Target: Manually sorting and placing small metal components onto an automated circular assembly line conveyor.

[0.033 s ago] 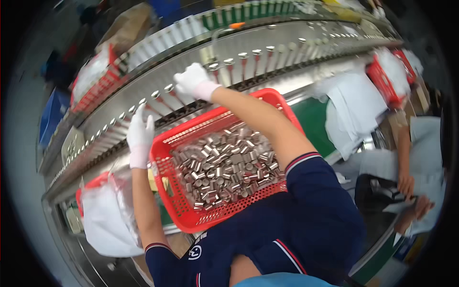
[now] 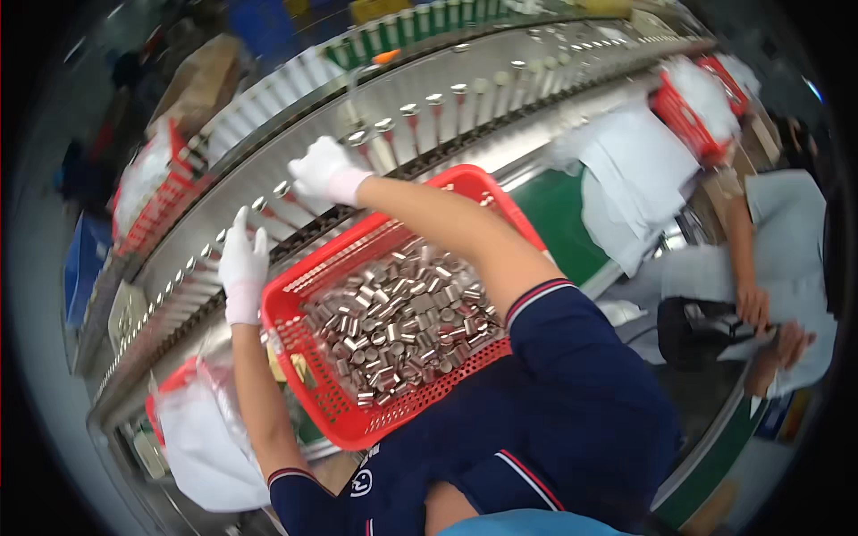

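Observation:
Both my hands wear white gloves and reach over a row of red upright holders [image 2: 413,129] with shiny metal tops, set along a metal machine track. My left hand [image 2: 243,266] is beside the holders on the left, its index finger stretched up and the thumb apart. My right hand [image 2: 323,172] is closed at the row farther right, fingers curled in; whatever they may hold is hidden. Below the hands, a red perforated plastic basket [image 2: 466,180] leans close to my body. Many short, shiny metal cylinders [image 2: 407,317] lie loose in it.
Behind the track runs a second line of white and green holders [image 2: 299,79]. Red baskets with white plastic bags stand at the far left [image 2: 147,201] and right [image 2: 688,116]. White sheets [image 2: 639,179] lie on the right. At right, another person's hands [image 2: 773,330] are near a black object.
The whole view has shifted, so the track and basket appear farther left. My hands keep nearly the same places along the row, the right one still closed.

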